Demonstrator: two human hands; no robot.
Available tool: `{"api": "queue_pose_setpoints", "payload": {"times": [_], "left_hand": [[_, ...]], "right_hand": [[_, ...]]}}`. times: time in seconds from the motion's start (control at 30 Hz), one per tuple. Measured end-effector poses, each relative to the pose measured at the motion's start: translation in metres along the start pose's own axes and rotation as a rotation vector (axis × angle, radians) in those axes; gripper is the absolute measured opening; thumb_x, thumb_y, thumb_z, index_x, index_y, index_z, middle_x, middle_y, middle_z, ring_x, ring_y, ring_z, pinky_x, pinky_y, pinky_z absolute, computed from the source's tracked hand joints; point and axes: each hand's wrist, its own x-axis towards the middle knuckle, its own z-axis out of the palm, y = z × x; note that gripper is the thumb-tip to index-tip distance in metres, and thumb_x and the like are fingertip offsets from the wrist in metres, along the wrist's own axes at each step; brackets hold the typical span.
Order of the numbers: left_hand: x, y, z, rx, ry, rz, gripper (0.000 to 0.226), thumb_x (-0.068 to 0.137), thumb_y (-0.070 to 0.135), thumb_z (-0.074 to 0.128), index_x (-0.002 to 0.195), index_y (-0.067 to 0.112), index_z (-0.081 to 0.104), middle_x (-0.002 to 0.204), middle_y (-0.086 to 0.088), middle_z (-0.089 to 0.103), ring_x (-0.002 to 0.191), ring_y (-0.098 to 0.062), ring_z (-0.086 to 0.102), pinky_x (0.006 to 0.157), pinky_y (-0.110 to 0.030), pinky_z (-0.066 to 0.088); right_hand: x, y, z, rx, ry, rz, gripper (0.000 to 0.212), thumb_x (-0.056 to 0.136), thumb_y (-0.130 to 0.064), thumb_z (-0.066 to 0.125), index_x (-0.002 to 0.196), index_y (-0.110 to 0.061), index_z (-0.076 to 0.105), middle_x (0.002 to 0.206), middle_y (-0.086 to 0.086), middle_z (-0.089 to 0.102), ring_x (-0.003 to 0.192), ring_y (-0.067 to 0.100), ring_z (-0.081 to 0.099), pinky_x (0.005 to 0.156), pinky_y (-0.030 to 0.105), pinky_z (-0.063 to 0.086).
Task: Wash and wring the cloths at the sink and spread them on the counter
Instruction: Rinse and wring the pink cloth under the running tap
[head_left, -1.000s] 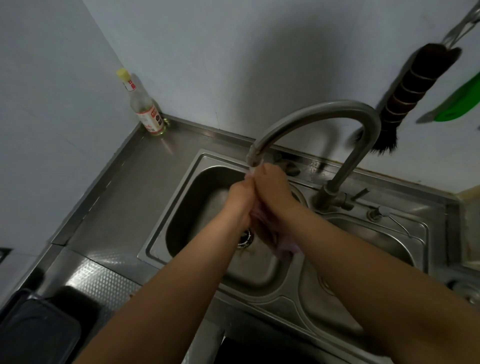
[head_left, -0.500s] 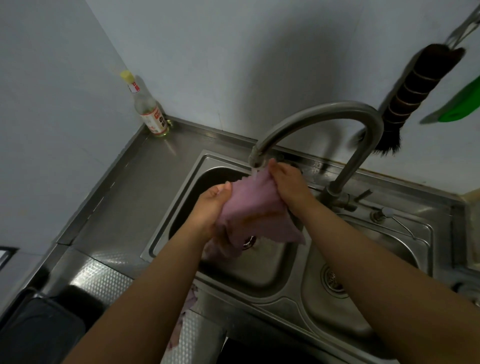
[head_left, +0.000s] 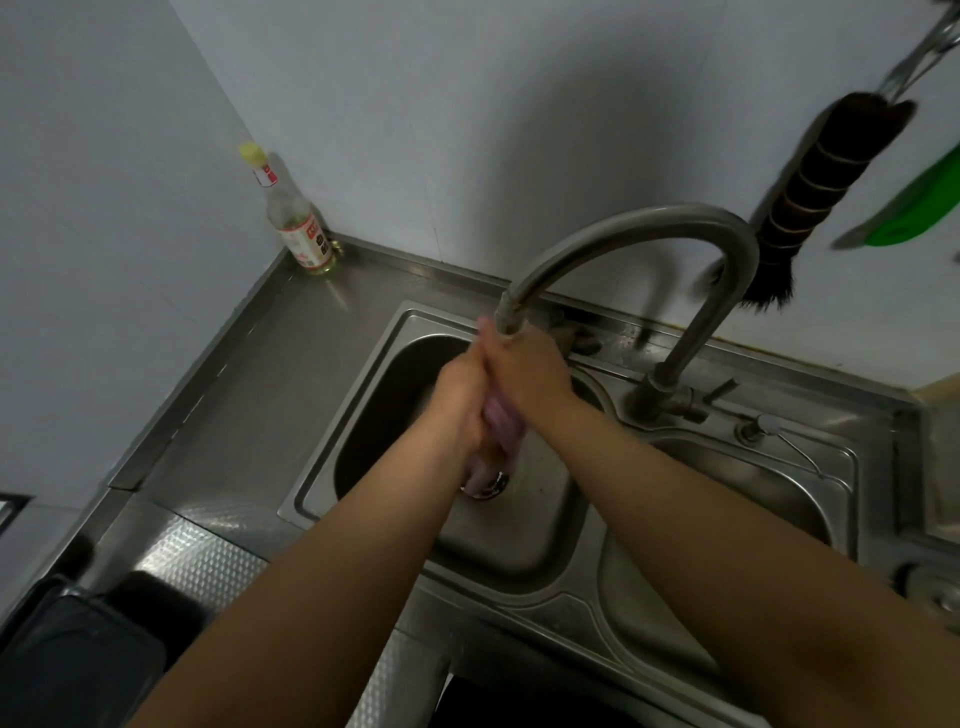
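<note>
A pink cloth is bunched up between my two hands, just under the spout of the curved steel faucet. My left hand presses on it from the left and my right hand from the right, palms together. The cloth's lower end hangs down toward the drain in the left basin of the steel double sink. Most of the cloth is hidden between my hands.
A bottle with a yellow cap stands in the counter's back left corner. The steel counter runs left of the sink. A dark brush and a green item hang on the wall. A dark bin sits at lower left.
Half a second ago the cloth was spread open between my hands under the spout. Now my hands have closed together and the cloth is squeezed into a bunch.
</note>
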Motion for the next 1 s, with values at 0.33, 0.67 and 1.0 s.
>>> {"api": "queue_pose_setpoints", "payload": {"times": [0.33,0.67,1.0], "left_hand": [[0.015,0.038,-0.039,0.364,-0.257,0.020,0.025,0.096,0.027,0.054,0.095,0.007,0.068,0.083,-0.009,0.073,0.075,-0.018,0.070,0.072,-0.024,0.057],[0.029,0.018,-0.033,0.340,0.100,0.247,0.041,0.102,0.036,0.043,0.097,0.005,0.070,0.094,-0.014,0.072,0.091,-0.025,0.067,0.087,-0.032,0.051],[0.025,0.014,0.034,-0.452,0.197,-0.165,0.029,0.099,0.032,0.050,0.086,0.011,0.065,0.065,-0.006,0.062,0.061,-0.019,0.061,0.057,-0.029,0.053]], "right_hand": [[0.035,0.049,-0.037,0.765,-0.656,0.330,0.039,0.085,-0.022,0.061,0.109,0.008,0.061,0.096,0.013,0.065,0.083,0.018,0.061,0.069,0.024,0.052],[0.024,0.039,-0.031,0.673,-0.373,0.282,0.024,0.092,-0.018,0.055,0.068,-0.015,0.058,0.061,0.004,0.048,0.054,0.014,0.040,0.047,0.026,0.030],[0.020,0.009,0.004,0.080,0.141,0.141,0.033,0.094,-0.036,0.050,0.089,-0.009,0.068,0.090,0.014,0.069,0.089,0.031,0.064,0.076,0.034,0.046]]}}
